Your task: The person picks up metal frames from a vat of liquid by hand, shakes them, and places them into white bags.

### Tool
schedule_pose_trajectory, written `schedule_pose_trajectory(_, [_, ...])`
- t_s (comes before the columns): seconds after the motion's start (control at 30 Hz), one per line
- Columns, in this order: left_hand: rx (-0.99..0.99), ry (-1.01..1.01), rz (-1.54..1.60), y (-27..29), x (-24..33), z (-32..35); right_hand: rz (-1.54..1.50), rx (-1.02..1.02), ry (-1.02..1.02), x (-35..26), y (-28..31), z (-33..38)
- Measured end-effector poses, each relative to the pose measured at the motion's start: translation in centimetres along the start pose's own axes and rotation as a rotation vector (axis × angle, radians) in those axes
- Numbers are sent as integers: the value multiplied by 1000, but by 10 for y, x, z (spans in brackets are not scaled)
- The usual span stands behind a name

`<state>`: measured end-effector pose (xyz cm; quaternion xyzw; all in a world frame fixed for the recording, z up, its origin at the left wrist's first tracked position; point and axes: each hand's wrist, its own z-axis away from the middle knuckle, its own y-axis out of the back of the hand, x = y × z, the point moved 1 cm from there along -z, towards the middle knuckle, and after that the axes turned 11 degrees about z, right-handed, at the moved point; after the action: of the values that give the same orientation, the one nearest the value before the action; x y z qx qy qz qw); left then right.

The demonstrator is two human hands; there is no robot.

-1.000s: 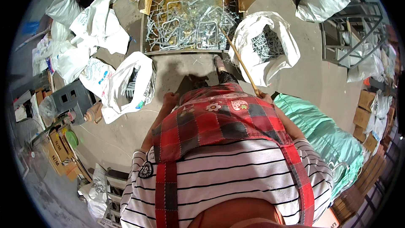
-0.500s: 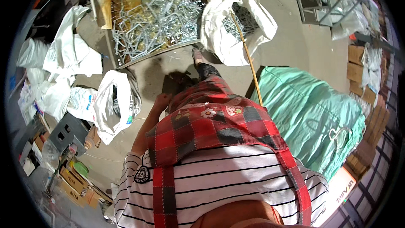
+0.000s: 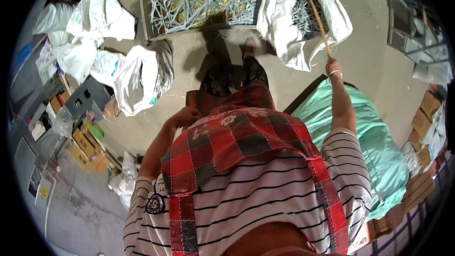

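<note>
My right hand [image 3: 334, 68], reaching out at the right, is closed round the lower end of a thin wooden stick [image 3: 318, 18]. The stick's other end slants into the mouth of a large white woven sack [image 3: 277, 28], which holds many thin grey metal pieces [image 3: 304, 18]. Against the left side of my red checked apron [image 3: 258, 137] rests my left hand [image 3: 188, 115]. Its fingers are curled, and whether they grip anything is hidden. Ahead of my feet lies a shallow metal tray [image 3: 204, 33] filled with tangled, bent grey rods [image 3: 204, 0], wet and shiny.
A green cloth-covered heap [image 3: 374, 147] stands close on my right. To the left are an upright white sack [image 3: 135, 78], more white sacks [image 3: 106, 19], a grey metal box [image 3: 87, 97] and cardboard boxes [image 3: 85, 149]. Stacked cartons [image 3: 422, 123] and a metal rack [image 3: 407, 33] line the right.
My right hand, out of sight before, now grips the stick's near end. The view has shifted, bringing the tray and sack higher. My left hand stays at the apron's side.
</note>
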<state>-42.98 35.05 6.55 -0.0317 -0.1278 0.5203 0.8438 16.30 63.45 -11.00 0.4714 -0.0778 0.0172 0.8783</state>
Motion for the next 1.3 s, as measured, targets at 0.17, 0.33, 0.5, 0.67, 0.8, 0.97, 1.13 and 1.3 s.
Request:
schedule_pose_trajectory(0.17, [-108, -49, 56, -13, -12, 18, 259, -326, -120, -7, 12, -9])
schedule_pose_trajectory(0.33, [-208, 73, 28, 3, -15, -11, 53, -117, 145, -70, -17, -27])
schedule_pose_trajectory(0.5, [-259, 43, -212, 53, -47, -68, -168, -312, 509, -255, -89, -12])
schedule_pose_trajectory(0.67, [473, -175, -236, 145, -81, -131, 151, -552, 980, -398, -228, 40])
schedule_pose_trajectory(0.8, [632, -351, -376, 180, -111, -172, 373, -1363, 599, -470, -309, 81])
schedule_pose_trajectory(0.97, [785, -381, -462, 189, -132, -209, 281, -1338, 572, -479, -407, 130])
schedule_pose_trajectory(1.13, [833, -423, -438, 202, -127, -204, 173, -1353, 491, -488, -462, 153])
schedule_pose_trajectory(1.3, [882, -457, -417, 211, -138, -210, 92, -1310, 471, -489, -478, 155])
